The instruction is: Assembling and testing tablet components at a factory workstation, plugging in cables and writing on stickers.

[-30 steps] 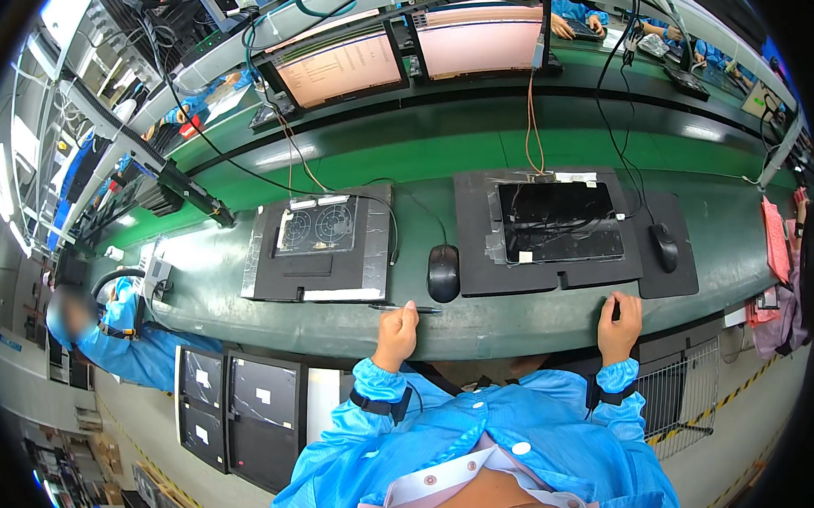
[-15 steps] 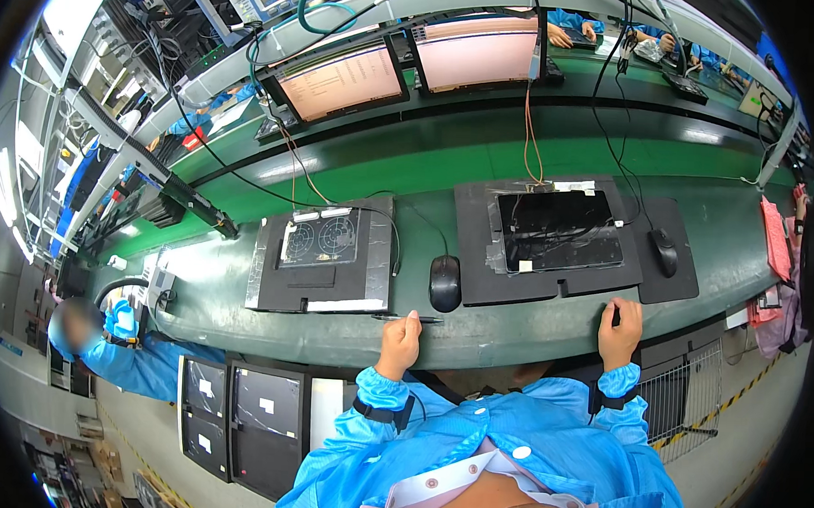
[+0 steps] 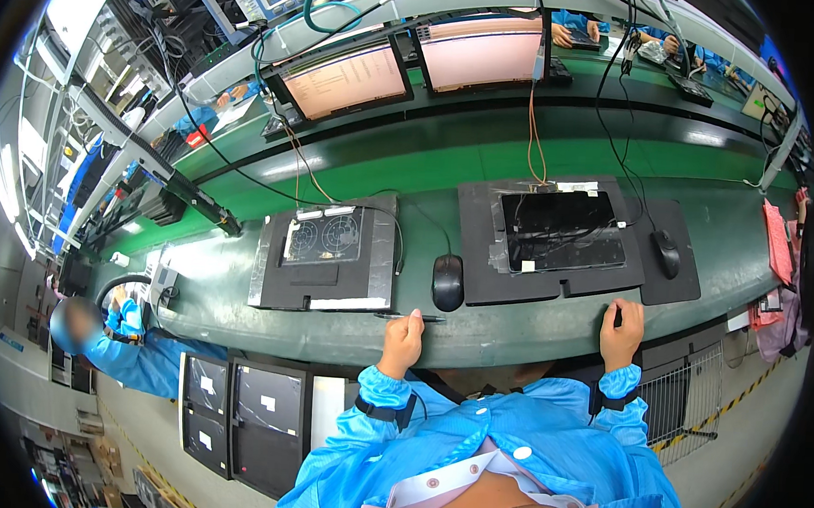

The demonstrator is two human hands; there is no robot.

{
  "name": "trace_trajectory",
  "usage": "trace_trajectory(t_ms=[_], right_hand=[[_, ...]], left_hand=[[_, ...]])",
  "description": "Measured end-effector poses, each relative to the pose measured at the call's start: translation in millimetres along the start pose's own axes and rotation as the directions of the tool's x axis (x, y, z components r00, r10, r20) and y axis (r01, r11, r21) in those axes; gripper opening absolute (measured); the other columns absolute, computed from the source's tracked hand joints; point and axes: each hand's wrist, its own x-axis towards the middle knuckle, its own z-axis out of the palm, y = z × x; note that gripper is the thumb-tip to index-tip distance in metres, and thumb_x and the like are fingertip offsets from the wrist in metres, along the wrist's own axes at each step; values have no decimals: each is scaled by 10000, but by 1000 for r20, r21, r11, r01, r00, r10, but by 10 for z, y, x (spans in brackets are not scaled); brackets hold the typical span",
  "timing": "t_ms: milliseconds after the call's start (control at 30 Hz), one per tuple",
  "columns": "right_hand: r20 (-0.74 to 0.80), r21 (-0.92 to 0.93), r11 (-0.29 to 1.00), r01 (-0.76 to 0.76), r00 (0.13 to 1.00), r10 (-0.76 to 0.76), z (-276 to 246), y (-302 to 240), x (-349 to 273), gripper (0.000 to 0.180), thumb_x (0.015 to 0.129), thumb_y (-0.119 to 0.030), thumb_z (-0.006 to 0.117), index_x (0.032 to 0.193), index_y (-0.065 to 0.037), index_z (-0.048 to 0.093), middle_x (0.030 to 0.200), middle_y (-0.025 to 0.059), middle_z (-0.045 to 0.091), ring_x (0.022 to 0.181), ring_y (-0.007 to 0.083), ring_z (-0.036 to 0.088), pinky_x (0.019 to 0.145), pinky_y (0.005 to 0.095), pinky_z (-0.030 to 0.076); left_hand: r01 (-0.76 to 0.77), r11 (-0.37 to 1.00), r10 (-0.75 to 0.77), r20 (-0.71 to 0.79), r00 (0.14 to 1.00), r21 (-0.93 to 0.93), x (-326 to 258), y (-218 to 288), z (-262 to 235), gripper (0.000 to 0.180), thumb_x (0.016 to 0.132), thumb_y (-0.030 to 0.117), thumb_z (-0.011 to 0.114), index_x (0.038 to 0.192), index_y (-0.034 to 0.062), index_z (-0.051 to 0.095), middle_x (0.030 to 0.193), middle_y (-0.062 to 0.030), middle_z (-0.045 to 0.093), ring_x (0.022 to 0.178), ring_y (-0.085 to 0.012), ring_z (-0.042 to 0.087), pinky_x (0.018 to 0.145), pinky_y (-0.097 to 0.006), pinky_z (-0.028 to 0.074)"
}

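At the front edge of the bench, my left hand (image 3: 401,345) is curled closed, thumb side up. A dark pen (image 3: 430,319) lies crosswise at its fingers and shows on both sides; whether they grip it is hidden. My right hand (image 3: 620,336), loosely closed with nothing showing in it, rests at the edge farther right. Beyond it, a black tablet-like screen (image 3: 562,229) sits in a dark foam holder (image 3: 483,275). Beyond my left hand, to the left, another foam holder (image 3: 270,280) carries a flat panel (image 3: 324,238) with two round patterns. A black mouse (image 3: 447,283) stands between the holders.
A second mouse (image 3: 665,253) lies on a dark pad (image 3: 683,284) at the right. Two lit monitors (image 3: 342,79) stand behind, with cables hanging down to the holders. Dark framed panels (image 3: 266,420) are below the bench at left, near a seated co-worker's blue sleeve (image 3: 148,365).
The picture has shifted very slightly to the right. Both of my hands keep the same closed pose at the bench edge.
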Motion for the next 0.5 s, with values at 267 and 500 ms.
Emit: trace_trajectory(t_ms=[267,500], right_hand=[[8,1,1000,0,1000,0,10,39,-15,61,905,-34,646,948,10,646,907,163,634,863,361,600,767,432,485],[-3,2,1000,3,1000,-3,9,-10,12,60,895,-39,649,934,8,649,900,163,639,858,361,602,763,434,486]], left_hand=[[-4,1000,4,1,1000,5,8,22,2,480,1066,185,496,627,-7,478,543,-70,425,493,-165,389,507,-378,329],[16,1000,-15,10,1000,-20,11,43,-7,483,1069,186,497,627,-6,470,547,-57,410,501,-147,383,506,-367,325]])
